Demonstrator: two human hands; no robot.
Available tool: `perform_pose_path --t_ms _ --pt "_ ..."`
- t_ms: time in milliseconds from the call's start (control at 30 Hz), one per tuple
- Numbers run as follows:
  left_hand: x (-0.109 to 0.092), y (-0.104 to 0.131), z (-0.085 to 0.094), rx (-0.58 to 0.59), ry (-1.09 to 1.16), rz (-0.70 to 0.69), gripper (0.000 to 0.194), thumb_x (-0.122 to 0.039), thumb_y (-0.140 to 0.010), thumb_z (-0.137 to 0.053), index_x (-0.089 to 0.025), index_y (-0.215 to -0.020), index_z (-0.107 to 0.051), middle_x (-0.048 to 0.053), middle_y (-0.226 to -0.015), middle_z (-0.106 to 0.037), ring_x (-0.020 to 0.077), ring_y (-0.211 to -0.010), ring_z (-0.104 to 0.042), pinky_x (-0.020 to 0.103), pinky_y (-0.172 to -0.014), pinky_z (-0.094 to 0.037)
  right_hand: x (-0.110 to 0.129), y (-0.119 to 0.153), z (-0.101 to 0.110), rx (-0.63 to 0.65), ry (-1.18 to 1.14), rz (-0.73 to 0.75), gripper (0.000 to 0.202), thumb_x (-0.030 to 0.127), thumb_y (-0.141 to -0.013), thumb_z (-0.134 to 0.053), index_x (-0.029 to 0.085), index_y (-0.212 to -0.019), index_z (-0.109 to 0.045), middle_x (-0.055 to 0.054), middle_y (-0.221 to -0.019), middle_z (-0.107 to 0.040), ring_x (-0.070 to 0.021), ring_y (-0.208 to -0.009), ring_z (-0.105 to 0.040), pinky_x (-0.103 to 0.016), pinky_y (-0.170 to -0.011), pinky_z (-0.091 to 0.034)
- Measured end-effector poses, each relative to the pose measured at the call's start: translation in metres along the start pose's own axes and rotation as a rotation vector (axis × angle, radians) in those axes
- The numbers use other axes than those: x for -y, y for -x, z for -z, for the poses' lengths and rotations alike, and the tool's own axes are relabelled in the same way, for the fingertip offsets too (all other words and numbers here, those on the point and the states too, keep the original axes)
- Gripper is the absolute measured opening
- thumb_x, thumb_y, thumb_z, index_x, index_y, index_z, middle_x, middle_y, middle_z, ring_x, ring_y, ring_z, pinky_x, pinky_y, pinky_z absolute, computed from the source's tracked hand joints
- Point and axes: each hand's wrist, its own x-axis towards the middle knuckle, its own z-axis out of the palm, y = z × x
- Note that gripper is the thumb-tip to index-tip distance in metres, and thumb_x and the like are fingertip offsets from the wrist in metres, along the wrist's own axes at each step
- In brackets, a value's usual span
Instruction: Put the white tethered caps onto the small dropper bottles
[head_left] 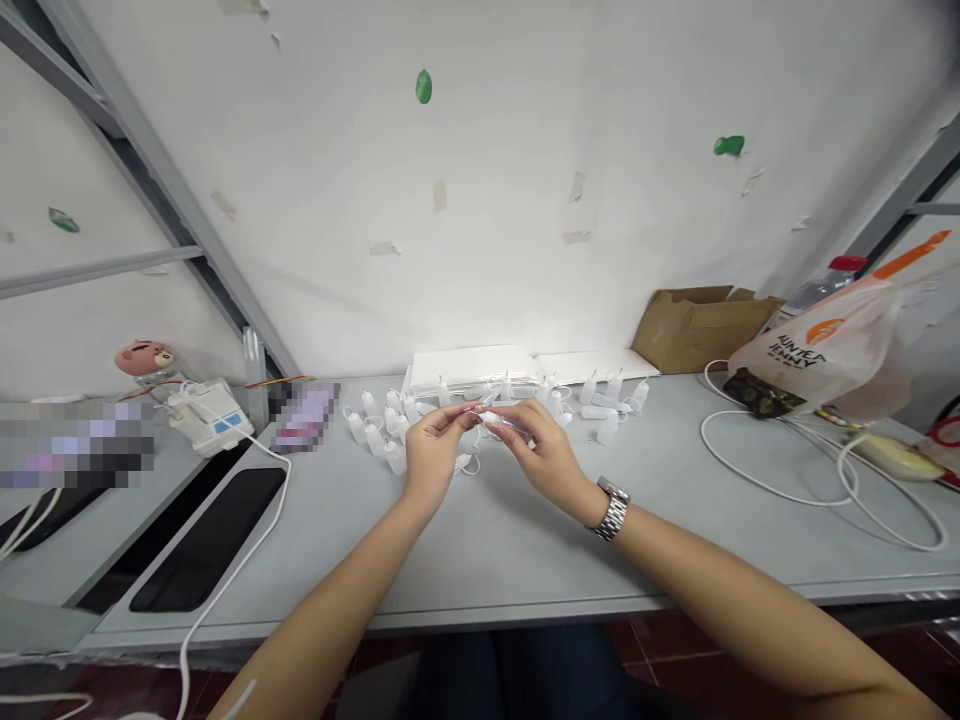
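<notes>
In the middle of the table, my left hand [431,448] and my right hand [549,452] meet at the fingertips. A small translucent white squeeze bottle [496,419] lies sideways in the fingers of my right hand, mostly covered by them. At its tip end my left thumb and forefinger pinch something too small to make out. Several similar bottles with thin needle tips and looped cap straps stand behind and beside my hands, such as one bottle [395,459] on the left and another bottle [607,428] on the right. A small cap with a strap [465,464] lies below my left fingers.
White sheets or flat boxes [472,362] rest against the wall. On the right are a cardboard box [697,330], a plastic bag [825,350] and a looped white cable [757,495]. A power strip [214,415] and a black mat [210,540] lie left, with a cable across.
</notes>
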Motion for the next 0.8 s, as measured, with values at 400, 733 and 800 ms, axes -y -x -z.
perform_pose_path --t_ms 400,733,800 --pt "0.0026 0.0048 0.0035 -0.106 -0.360 -0.153 0.013 -0.032 -0.070 -0.061 -0.021 -0.072 -0.069 0.002 -0.074 -0.070 0.0166 -0.072 -0.063 0.028 -0.071 -0.049 -0.0015 0.0001 -0.0013 0.005 0.060 0.015 0.023 0.034 -0.086 -0.048 0.023 -0.102 -0.060 -0.006 -0.085 -0.054 -0.0161 -0.074 -0.052 -0.028 -0.059 -0.044" --pt "0.0000 0.0006 0.0035 0.001 -0.178 0.003 0.016 -0.028 -0.069 -0.062 -0.018 -0.078 -0.071 0.004 -0.079 -0.071 0.0176 -0.076 -0.064 0.031 -0.076 -0.049 -0.0013 0.0011 -0.0007 -0.021 0.075 0.031 0.021 0.032 -0.086 -0.048 0.022 -0.100 -0.060 -0.006 -0.084 -0.053 -0.0155 -0.072 -0.051 -0.028 -0.058 -0.044" --pt "-0.0017 0.0012 0.0034 0.002 -0.188 0.000 0.015 -0.027 -0.069 -0.062 -0.018 -0.077 -0.071 0.004 -0.078 -0.071 0.0178 -0.076 -0.064 0.031 -0.076 -0.049 -0.0012 0.0014 -0.0005 -0.018 0.075 0.027 0.020 0.032 -0.086 -0.048 0.022 -0.100 -0.060 -0.006 -0.085 -0.053 -0.0157 -0.072 -0.052 -0.028 -0.057 -0.044"
